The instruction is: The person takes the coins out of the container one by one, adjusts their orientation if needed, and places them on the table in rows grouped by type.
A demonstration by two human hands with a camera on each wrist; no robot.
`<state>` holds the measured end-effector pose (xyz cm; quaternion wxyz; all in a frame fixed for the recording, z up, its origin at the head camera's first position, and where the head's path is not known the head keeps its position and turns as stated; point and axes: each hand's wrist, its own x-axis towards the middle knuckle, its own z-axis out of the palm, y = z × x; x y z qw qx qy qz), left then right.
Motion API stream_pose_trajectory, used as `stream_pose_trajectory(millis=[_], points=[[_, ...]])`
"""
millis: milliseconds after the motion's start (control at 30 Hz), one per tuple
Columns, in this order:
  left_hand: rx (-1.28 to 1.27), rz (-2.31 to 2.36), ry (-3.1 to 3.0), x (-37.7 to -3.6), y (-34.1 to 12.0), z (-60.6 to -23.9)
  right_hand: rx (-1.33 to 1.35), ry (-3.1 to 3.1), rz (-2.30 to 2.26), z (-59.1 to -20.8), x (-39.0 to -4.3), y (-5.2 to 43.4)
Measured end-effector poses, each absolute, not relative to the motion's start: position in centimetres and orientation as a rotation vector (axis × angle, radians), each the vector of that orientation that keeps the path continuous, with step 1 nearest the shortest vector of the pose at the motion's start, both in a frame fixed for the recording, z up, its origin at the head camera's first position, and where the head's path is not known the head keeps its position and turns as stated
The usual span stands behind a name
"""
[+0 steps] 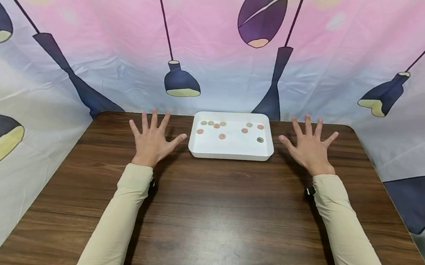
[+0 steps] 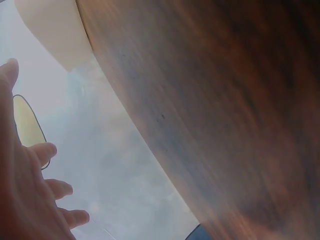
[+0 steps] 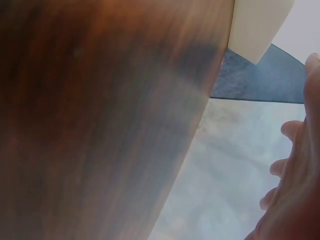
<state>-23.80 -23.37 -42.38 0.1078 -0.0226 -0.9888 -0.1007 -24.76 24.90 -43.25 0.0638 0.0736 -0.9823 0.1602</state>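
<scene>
Between my two hands, near the table's far edge, a shallow white tray (image 1: 230, 151) holds several coins, some copper-coloured like the coin (image 1: 222, 137) near its front, others yellowish like the coin (image 1: 203, 123) at its back left. One darker coin (image 1: 260, 140) lies toward the tray's right side. To the left of the tray my left hand (image 1: 152, 141) has its fingers spread wide and holds nothing. On the other side my right hand (image 1: 310, 150) is likewise spread, apart from the tray. Each wrist view catches part of a hand: the left hand (image 2: 30, 195) and the right hand (image 3: 295, 185).
A dark brown wooden table (image 1: 224, 210) extends toward me beneath both arms. Behind it and at the sides hangs a cloth backdrop (image 1: 129, 35) printed with lamps. The tray's side wall (image 2: 55, 30) shows at the top of the left wrist view.
</scene>
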Motion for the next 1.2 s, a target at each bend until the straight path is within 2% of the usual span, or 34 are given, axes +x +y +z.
stream_pose_trajectory(millis=[567,933,1200], points=[[-0.081,-0.316,-2.910,-24.2,-23.2,-42.1,0.232,-2.942,0.495,-43.1,-25.3,24.9],[-0.196,-0.379,-2.945,-25.0,-20.7,-42.6,0.314,-2.986,0.521,-43.4,-26.5,22.7],[-0.406,-0.408,-2.889,-25.9,-17.7,-42.7,0.296,-2.892,1.123,-43.9,-26.9,20.6]])
